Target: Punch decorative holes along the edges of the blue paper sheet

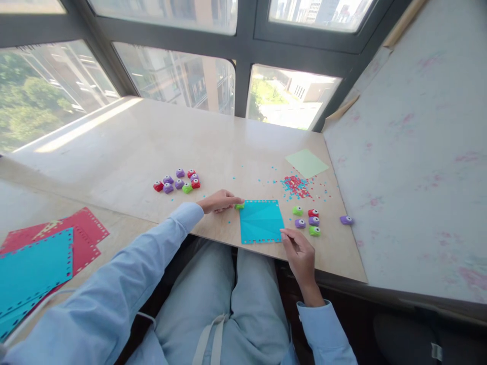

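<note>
A square sheet of blue paper (262, 222) lies at the table's front edge, with punched holes along its top and bottom edges and faint crease lines. My left hand (221, 201) is closed on a small green craft punch (239, 206) at the sheet's upper left corner. Fingers hide most of that punch. At the lower right edge of the sheet, my right hand (300, 252) pinches the paper between thumb and fingers. Just right of the sheet stand several small punches (314, 221) in green, red and purple.
More coloured punches (178, 183) are grouped to the left, and one purple punch (346, 220) sits near the right wall. Red and blue confetti (297, 186) lies scattered beside a pale green sheet (307, 162). Punched red sheets (81, 225) and blue sheets (38, 261) are stacked at left.
</note>
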`<move>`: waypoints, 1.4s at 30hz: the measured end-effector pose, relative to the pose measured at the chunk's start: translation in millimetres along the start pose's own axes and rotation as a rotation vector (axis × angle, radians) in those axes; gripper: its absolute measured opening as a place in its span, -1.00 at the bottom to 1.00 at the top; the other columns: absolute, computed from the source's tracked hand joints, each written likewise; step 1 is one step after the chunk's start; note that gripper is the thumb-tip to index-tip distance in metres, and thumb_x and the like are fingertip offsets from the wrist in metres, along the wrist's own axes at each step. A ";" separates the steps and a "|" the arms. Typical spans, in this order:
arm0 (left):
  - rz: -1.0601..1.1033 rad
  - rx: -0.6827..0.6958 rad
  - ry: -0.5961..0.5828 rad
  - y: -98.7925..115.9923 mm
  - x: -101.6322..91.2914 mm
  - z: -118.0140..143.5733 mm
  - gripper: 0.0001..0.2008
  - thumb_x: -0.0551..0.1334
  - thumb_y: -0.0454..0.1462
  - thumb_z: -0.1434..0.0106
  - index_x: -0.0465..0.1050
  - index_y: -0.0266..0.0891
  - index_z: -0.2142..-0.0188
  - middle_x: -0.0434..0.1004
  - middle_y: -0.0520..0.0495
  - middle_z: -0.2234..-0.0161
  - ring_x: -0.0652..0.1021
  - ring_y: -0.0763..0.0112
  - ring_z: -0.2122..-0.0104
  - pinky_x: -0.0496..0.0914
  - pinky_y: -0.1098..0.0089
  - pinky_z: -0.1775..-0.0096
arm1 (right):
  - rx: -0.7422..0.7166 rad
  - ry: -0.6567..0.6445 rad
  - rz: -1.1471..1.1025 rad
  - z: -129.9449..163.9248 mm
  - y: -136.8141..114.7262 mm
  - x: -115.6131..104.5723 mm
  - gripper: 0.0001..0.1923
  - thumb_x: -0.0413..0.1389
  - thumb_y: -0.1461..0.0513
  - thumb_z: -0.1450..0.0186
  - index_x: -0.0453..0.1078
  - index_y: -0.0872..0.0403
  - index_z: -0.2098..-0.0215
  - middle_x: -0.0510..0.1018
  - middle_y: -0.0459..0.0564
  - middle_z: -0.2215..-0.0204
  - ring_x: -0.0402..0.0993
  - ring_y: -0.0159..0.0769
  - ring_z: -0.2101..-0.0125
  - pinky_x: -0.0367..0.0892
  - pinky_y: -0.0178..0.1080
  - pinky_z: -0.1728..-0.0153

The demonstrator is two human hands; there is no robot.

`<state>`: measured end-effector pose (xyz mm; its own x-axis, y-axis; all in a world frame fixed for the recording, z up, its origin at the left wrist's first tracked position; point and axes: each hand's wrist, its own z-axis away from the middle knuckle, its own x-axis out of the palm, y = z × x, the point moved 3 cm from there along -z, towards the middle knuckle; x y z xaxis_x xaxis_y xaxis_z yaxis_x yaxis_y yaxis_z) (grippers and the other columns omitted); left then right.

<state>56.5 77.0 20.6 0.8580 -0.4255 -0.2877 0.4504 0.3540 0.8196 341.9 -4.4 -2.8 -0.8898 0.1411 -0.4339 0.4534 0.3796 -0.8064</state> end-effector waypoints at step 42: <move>-0.650 -0.219 -0.023 45.0 3.7 -87.1 -0.76 0.45 -0.34 0.22 0.36 -0.24 0.71 0.23 -0.03 0.72 0.43 0.19 0.44 0.28 0.35 0.38 | -0.035 -0.006 0.071 -0.7 -4.8 4.4 -0.83 0.10 0.21 -0.35 0.53 0.07 0.23 0.62 0.08 0.29 0.55 -0.20 0.24 0.49 -0.11 0.17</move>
<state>101.5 164.0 13.3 0.3927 -0.6249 -0.6748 0.9135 0.1801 0.3648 335.8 -4.9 -0.6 -0.8553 0.1630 -0.4918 0.5129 0.4006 -0.7593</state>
